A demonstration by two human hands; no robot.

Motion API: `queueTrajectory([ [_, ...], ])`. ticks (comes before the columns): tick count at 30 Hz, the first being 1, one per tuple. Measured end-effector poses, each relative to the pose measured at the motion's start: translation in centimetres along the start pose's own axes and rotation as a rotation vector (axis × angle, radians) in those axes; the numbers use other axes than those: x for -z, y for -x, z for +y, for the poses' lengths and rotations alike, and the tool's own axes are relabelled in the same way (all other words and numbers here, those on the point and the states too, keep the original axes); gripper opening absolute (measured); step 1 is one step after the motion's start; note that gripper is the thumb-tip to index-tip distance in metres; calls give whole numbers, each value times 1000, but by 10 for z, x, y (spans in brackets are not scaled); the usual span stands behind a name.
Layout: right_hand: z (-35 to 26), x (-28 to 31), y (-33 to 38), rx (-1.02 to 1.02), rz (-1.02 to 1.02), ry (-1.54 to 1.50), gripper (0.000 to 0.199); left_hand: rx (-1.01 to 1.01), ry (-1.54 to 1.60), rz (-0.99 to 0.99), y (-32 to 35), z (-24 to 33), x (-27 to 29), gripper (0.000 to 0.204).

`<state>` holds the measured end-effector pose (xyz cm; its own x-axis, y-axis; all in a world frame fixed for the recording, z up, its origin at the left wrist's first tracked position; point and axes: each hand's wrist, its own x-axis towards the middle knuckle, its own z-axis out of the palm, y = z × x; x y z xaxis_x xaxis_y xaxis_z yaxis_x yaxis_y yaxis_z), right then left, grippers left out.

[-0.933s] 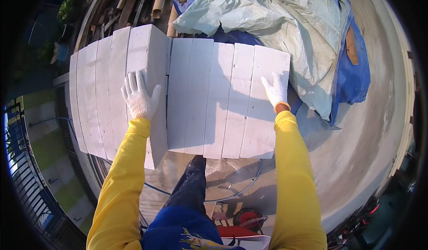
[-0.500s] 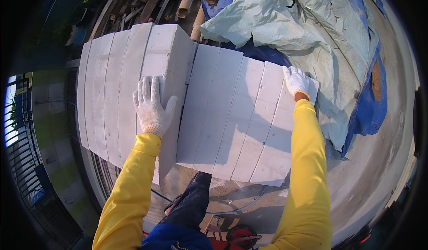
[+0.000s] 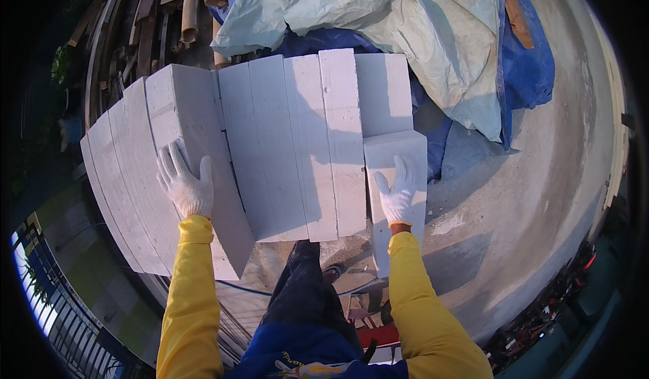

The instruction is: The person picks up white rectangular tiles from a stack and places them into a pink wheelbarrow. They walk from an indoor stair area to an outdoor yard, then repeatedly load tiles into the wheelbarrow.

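My left hand point(image 3: 186, 184), in a white knit glove, lies flat with fingers spread on the raised stack of pale grey-white building blocks point(image 3: 125, 152) at the left. In the middle runs a lower row of similar long blocks point(image 3: 270, 146), set side by side. My right hand point(image 3: 397, 195), also gloved, rests open on top of a separate block point(image 3: 392, 148) at the row's right end. That block juts toward me past its neighbours. Behind it shows another block point(image 3: 384, 91), partly shaded. Neither hand is wrapped around anything.
A pale tarpaulin point(image 3: 365, 7) over blue sheeting point(image 3: 527, 68) covers something behind the blocks. Timber and bamboo lengths point(image 3: 145, 24) lie at the far left. Concrete ground point(image 3: 520, 183) stretches to the right. A barred metal gate point(image 3: 71, 325) stands at the lower left.
My right hand has come nearer, from the row's far right corner onto the jutting end block. That block now sits apart from the row. The view has shifted right; my left hand stays on the raised stack.
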<state>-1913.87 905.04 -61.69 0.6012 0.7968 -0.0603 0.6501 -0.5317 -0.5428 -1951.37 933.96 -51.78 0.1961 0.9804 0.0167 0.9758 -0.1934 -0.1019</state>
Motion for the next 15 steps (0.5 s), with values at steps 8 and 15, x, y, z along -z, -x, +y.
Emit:
queueTrajectory([
  [8, 134, -2, 309, -1634, 771, -595, 94, -90, 40, 89, 5, 2, -20, 83],
  [15, 183, -12, 401, -1330, 698, -1493, 99, -92, 48, 134, 13, -16, -39, 84],
])
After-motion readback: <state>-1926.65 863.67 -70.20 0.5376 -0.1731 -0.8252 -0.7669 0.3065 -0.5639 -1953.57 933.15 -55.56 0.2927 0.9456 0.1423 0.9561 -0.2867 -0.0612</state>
